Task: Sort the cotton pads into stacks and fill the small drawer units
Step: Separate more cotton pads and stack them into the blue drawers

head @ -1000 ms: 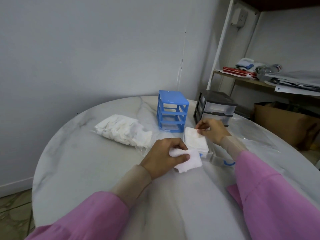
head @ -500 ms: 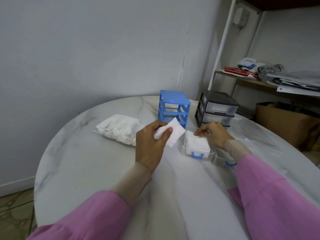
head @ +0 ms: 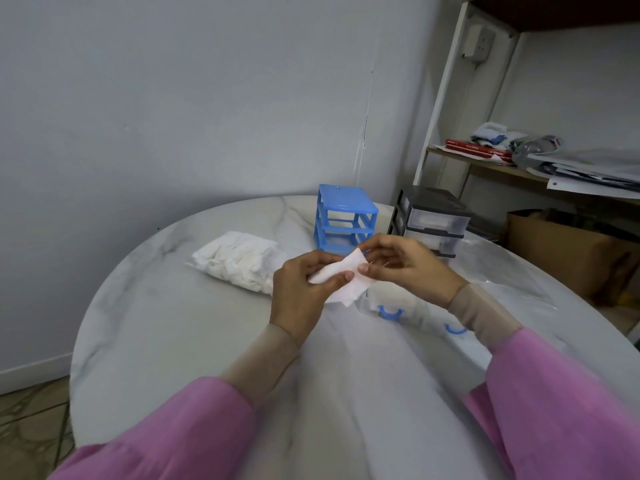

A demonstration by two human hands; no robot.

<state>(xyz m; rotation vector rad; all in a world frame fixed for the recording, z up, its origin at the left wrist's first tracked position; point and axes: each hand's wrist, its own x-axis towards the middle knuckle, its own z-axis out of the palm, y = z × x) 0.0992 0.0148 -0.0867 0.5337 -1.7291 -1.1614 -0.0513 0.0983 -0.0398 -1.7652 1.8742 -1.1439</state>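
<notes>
Above the round marble table, my left hand and my right hand pinch one white cotton pad between them. A clear bag of loose cotton pads lies to the left. Behind my hands stands the blue drawer frame with its slots showing no drawers, and the black drawer unit with clear drawers sits to its right. Two clear drawers with blue handles rest on the table under my right wrist, their contents hidden by my hands.
A white shelf rack at the right carries books, papers and a bottle. A brown cardboard box sits beyond the table's right edge. Wall runs close behind the table.
My left hand lifted the pad from the table and brought it up and rightward. My right hand left the stack in the drawer and came up to pinch the same pad.
</notes>
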